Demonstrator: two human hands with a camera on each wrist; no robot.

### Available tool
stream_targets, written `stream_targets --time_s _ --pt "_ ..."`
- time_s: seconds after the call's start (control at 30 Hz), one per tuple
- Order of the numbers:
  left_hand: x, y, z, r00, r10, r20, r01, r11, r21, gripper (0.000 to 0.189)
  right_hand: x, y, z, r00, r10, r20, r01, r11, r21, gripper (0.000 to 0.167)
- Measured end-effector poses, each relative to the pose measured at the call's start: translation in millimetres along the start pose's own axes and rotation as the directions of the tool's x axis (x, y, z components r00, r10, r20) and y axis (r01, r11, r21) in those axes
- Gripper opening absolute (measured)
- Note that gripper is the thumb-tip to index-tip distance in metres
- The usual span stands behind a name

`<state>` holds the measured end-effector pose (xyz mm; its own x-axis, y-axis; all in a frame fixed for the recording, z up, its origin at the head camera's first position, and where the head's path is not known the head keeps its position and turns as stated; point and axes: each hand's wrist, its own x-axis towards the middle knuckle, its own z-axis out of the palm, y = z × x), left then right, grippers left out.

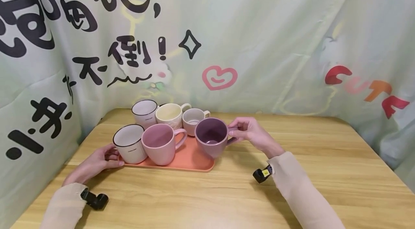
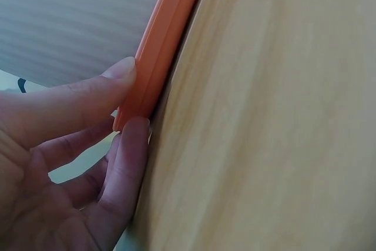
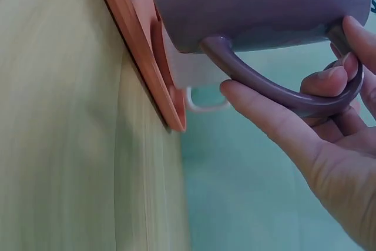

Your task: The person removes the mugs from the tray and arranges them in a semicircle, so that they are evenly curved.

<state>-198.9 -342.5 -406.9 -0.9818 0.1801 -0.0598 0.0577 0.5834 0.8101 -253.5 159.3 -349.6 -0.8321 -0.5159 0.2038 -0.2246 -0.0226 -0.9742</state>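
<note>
My right hand (image 1: 248, 131) grips the handle of a purple mug (image 1: 212, 146), fingers through the loop in the right wrist view. The mug hangs over the right end of an orange tray (image 1: 197, 164), its base above the tray floor. At the tray's left end, my left hand (image 2: 88, 139) pinches the rim between thumb and fingers. Close to that hand stands a white mug with a black rim (image 1: 129, 146). Beside it is a pink mug (image 1: 159, 148), its handle pointing right.
Along the tray's back stand a second black-rimmed white mug (image 1: 144, 113), a cream mug (image 1: 169, 113) and a small pale mug (image 1: 193, 119). The wooden table (image 1: 259, 200) ends at a printed curtain (image 1: 275, 41) behind and at the left.
</note>
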Motion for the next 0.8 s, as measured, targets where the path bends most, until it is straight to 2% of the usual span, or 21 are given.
stream_targets --time_s 0.33,0.5,0.63,0.8 --pt "0.6 2.1 -0.2 1.000 -0.009 -0.004 0.009 0.999 0.032 0.068 -14.1 4.0 -13.8 0.999 -0.025 0.029 0.025 0.999 -0.022 0.015" --pt "1.6 -0.2 -0.4 1.000 -0.016 -0.006 0.016 0.999 0.033 0.066 -18.7 5.3 -19.2 0.998 -0.039 0.039 0.040 0.999 -0.030 0.010" --pt "1.5 -1.3 -0.5 1.000 -0.012 -0.008 0.012 1.000 0.029 0.065 -21.8 5.9 -24.2 0.998 -0.038 0.043 0.040 0.998 -0.042 0.013" --pt "0.6 -0.8 -0.1 1.000 -0.002 -0.008 0.003 1.000 0.024 0.066 -27.9 5.4 -30.2 0.998 -0.019 0.057 0.022 0.998 -0.054 0.010"
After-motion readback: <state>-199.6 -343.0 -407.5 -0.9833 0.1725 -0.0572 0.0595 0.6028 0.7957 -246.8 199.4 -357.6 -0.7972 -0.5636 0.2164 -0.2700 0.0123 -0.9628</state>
